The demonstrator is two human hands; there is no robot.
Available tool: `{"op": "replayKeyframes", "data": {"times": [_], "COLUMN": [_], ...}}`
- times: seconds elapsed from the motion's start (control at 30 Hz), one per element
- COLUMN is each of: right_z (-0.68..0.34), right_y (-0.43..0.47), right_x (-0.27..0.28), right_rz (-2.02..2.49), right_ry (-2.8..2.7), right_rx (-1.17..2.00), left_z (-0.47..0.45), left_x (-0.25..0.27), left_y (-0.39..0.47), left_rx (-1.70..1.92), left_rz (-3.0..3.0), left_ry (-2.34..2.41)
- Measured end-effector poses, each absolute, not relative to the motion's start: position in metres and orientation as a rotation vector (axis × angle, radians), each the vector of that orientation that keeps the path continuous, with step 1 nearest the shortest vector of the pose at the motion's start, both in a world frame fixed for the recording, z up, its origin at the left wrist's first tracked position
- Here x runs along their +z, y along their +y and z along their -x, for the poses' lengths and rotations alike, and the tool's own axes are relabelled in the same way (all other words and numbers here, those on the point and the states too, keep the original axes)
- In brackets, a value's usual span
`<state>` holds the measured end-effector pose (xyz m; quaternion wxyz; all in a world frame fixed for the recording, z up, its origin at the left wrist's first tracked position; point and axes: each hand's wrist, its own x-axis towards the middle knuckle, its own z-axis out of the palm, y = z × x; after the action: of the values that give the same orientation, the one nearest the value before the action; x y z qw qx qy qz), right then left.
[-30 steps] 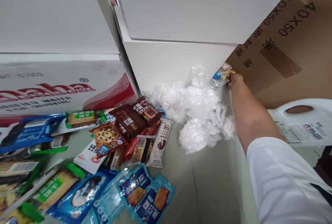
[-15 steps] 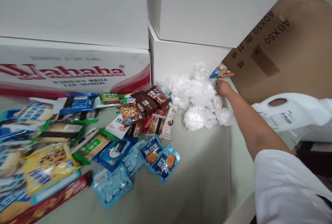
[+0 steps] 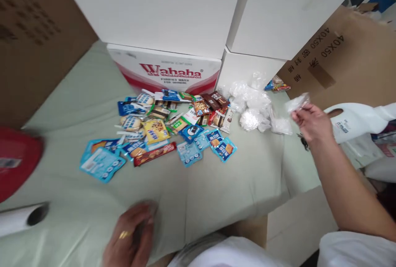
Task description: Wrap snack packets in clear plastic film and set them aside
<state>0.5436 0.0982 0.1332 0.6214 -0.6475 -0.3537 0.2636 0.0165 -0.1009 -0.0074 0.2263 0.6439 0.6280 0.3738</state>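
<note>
My right hand (image 3: 312, 122) pinches a crumpled clear plastic bag (image 3: 296, 103) in the air, right of a pile of similar crumpled clear plastic (image 3: 255, 98). Low in the view, my left hand (image 3: 131, 234), with a gold ring, is over the pale green cloth (image 3: 216, 192). Its fingers look bent but are blurred, so what lies between them does not show. Wrapped snacks lie heaped beyond it, among them a yellow cookie packet (image 3: 155, 131), a long red packet (image 3: 154, 154) and light blue biscuit packets (image 3: 189, 153).
White cartons, one marked Wahaha (image 3: 173, 73), stand behind the snacks. A brown carton (image 3: 349, 64) and a white jug (image 3: 355, 122) are at the right, another brown carton (image 3: 46, 52) at the left. A red object (image 3: 18, 155) and a white roll (image 3: 18, 219) lie at the left edge.
My right hand has lifted from beside the plastic pile and moved right, now with a clear bag in it. The view has swung left and widened; my left hand has come into view.
</note>
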Motion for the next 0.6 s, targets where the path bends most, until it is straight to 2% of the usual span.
{"op": "replayKeyframes", "data": {"times": [0.1,0.3,0.4,0.6], "right_z": [-0.449,-0.287,-0.271,-0.311], "right_y": [0.052,0.003,-0.002,-0.001], "right_x": [0.097,0.029,0.023,0.031], "right_rz": [1.443,1.422,1.394,1.338], "right_ry": [-0.901,-1.075,-0.948,-0.622], "right_rx": [0.869,1.089,1.179,1.348], "left_z": [-0.049,-0.123,-0.122,-0.097], "left_x": [0.007,0.001,-0.008,-0.007], "left_y": [-0.064,0.008,0.019,0.019], "left_rx": [1.001,0.984,1.028,1.017], "left_rz": [-1.482,-0.857,-0.801,-0.739], "left_ry": [1.465,0.927,0.877,0.780]}}
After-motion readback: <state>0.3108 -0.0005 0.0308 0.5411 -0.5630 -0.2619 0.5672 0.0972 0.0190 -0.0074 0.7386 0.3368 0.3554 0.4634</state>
